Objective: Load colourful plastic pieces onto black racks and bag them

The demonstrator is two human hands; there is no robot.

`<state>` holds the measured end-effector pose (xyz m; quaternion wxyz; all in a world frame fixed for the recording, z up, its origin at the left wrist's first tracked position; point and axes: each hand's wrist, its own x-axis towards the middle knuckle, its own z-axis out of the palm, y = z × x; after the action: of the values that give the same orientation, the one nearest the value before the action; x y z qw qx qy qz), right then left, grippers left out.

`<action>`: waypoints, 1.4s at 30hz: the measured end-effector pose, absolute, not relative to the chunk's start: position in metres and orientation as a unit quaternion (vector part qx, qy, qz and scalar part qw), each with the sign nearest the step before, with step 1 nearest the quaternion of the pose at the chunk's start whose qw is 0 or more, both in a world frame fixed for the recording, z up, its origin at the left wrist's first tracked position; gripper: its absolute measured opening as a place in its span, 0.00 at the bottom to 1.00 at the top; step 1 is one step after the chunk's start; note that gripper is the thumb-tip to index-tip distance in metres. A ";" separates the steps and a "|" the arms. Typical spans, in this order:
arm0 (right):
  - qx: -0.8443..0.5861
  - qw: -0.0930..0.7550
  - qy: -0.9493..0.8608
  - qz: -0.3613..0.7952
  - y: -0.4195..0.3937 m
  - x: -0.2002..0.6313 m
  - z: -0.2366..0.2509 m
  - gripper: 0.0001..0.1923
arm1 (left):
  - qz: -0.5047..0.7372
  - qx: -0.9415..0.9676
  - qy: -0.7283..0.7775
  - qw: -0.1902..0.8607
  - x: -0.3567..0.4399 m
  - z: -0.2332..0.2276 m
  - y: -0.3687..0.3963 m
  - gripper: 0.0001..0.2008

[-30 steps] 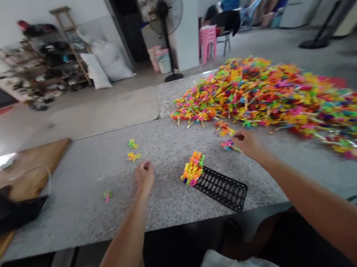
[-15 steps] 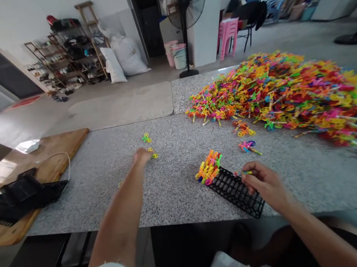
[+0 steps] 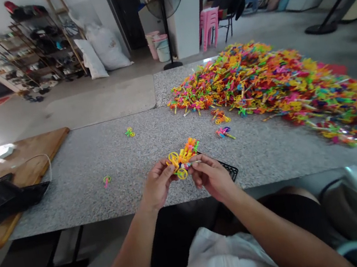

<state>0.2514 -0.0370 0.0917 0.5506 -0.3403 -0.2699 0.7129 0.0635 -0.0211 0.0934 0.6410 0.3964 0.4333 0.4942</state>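
A yellow toy piece (image 3: 176,165), a multicoloured heap (image 3: 276,84), a black grid tray (image 3: 229,170) on a speckled grey table (image 3: 101,165).

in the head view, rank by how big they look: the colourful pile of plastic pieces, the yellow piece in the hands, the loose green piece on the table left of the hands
1. colourful pile
2. yellow piece, held by both hands close to the camera, so it may look oversized
3. loose green piece

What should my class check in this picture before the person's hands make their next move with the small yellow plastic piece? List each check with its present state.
1. Left hand grips the yellow piece: ok.
2. Right hand touches the piece too: ok.
3. Black grid tray within reach: ok, partly hidden by the right hand.
4. Free slots in the tray: cannot tell.
5. Colourful pile at hand on the granite table: ok.
6. Piece undamaged: cannot tell.
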 end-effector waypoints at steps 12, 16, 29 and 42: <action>-0.334 0.541 -0.190 0.748 -0.051 0.272 0.080 0.13 | 0.449 0.352 0.405 0.715 0.095 0.093 -0.033 0.23; -0.337 0.552 -0.180 0.741 -0.052 0.275 0.078 0.13 | 0.454 0.346 0.406 0.714 0.097 0.093 -0.034 0.23; -0.344 0.516 -0.268 0.737 -0.069 0.282 0.076 0.19 | 0.436 0.394 0.448 0.674 0.094 0.079 -0.058 0.21; -0.487 0.415 -0.423 0.642 -0.104 0.271 0.040 0.13 | 0.377 0.468 0.583 0.547 0.081 0.038 -0.103 0.15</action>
<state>0.2706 -0.1044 0.0399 0.4148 -0.4871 -0.4227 0.6419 0.0808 -0.1030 0.0376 0.5469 0.4678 0.5829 0.3772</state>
